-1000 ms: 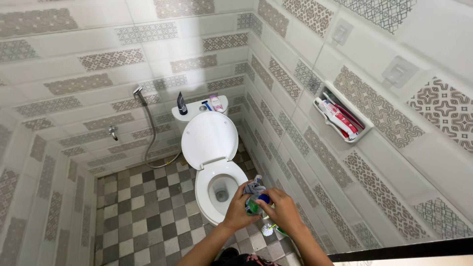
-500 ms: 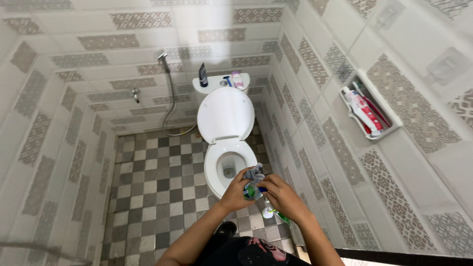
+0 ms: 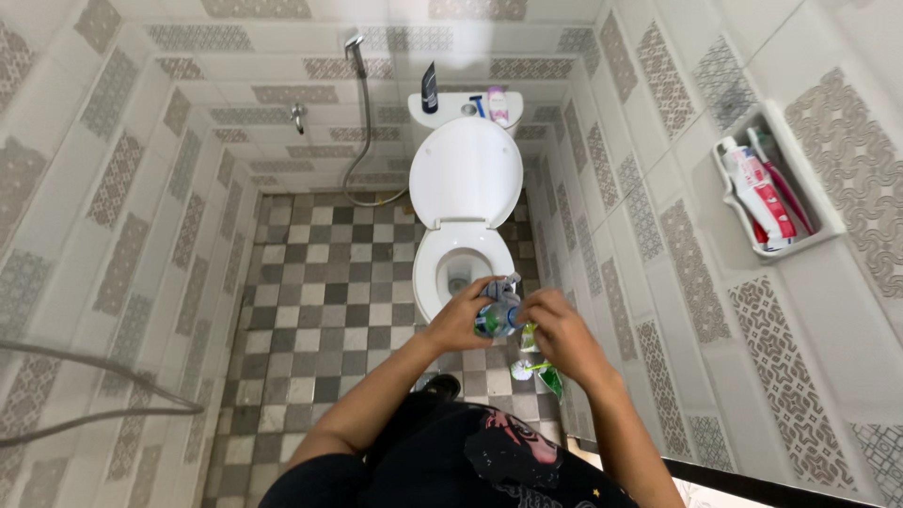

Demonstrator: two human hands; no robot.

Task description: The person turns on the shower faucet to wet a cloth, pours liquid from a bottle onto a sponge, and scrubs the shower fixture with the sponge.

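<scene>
Bottle: a small green and clear bottle point(image 3: 496, 316) held between both hands, in front of the toilet's open bowl, just over its front rim.
Left hand: the left hand point(image 3: 467, 315) is wrapped around the bottle's side, fingers curled closed on it.
Right hand: the right hand point(image 3: 555, 331) touches the bottle from the other side; its fingers are bent toward the top of the bottle, but how firmly they grip cannot be told.
Toilet: the white toilet point(image 3: 465, 218) has its lid raised against the tank.
On the tank: a dark bottle point(image 3: 430, 89) and a pink bottle point(image 3: 498, 103).
Floor: checkered tiles point(image 3: 320, 282) left of the toilet; a green and white brush point(image 3: 541, 370) lies to the toilet's right front, below the right hand.
Wall right of the toilet: a shelf point(image 3: 777, 179) holding tubes.
Wall left of the toilet: a spray hose point(image 3: 362, 122).
</scene>
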